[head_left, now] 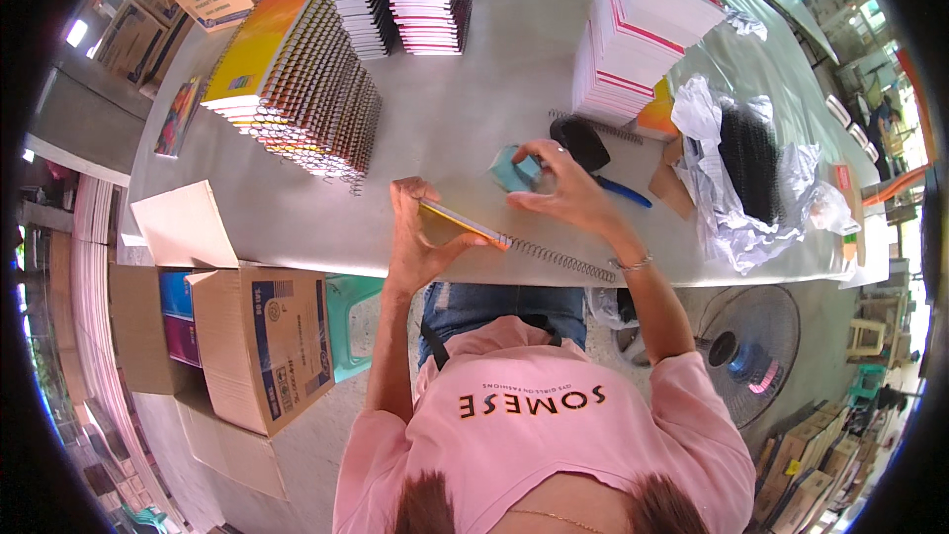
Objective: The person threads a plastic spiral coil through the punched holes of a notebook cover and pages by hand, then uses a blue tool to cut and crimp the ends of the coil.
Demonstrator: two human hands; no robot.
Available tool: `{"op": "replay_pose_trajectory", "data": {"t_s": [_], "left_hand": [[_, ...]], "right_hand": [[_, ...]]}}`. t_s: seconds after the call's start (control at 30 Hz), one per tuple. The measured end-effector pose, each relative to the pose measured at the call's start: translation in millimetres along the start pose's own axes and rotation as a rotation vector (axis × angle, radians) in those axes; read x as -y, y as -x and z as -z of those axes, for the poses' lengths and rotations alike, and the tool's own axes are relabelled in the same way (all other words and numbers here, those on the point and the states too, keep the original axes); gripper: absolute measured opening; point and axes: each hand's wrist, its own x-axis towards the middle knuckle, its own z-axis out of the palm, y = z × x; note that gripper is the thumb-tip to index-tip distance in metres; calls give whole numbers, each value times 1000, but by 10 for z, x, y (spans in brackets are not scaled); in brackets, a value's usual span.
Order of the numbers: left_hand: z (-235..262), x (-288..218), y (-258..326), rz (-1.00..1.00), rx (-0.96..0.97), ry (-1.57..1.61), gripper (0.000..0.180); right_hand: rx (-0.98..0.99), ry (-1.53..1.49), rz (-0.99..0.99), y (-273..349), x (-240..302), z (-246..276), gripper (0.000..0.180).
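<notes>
Notebook [457, 225]: upright on edge at the worktop [474, 119] near rim, wire spiral [561, 259] trailing right | left hand [415, 237]: fingers clamped on its end | right hand [559, 188]: fingers pinching a small blue block [514, 170] | handling: light, covers bendy; you should grip the stiff bound edge; the wire likely deforms

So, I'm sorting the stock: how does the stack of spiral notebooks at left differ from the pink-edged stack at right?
The spiral-notebook stack has wire coils showing along its edge; the pink-edged stack shows flat page edges. The first has a yellow-orange top cover and leans stepwise; the second has a red-pink top and stands taller. Both rest on the grey table.
</notes>
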Motion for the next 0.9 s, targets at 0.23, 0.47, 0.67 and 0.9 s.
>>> {"op": "replay_pose_trajectory", "data": {"t_s": [0.23,0.47,0.67,0.9], "left_hand": [[-54,-16,-12,22,-19,-45,84],[-64,21,-17,17,-21,-31,84],[-40,27,-15,85,6,48,85],[-43,81,-52,84,40,66,83]], "right_hand": [[380,-966,-14,383,-46,270,51],[292,-412,-110,341,148,172,53],[143,-218,-54,326,355,161,46],[-144,289,-34,332,146,-71,47]]}}
